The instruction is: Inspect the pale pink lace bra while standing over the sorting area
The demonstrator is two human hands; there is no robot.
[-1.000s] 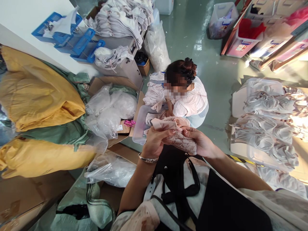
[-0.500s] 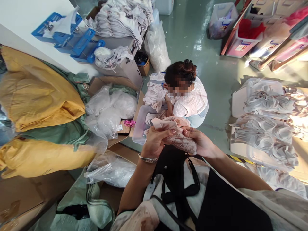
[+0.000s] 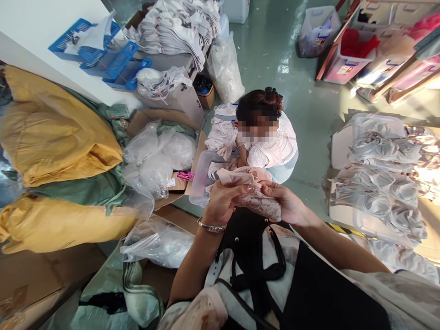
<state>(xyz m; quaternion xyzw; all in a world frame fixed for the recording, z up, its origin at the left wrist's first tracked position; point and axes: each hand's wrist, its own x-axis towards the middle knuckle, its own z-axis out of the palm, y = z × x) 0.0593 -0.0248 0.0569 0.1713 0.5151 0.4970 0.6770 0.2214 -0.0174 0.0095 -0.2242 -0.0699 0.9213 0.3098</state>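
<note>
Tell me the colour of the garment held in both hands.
Pale pink lace garment, clearest in the head view.

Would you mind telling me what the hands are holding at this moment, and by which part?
Both hands hold a pink lace garment: the left hand pinches its upper edge, and the right hand grips its right end.

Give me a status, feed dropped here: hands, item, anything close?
Left hand and right hand both gripping pink lace garment. Held above lap. Seated co-worker just beyond it, clear plastic tub alongside.
</note>
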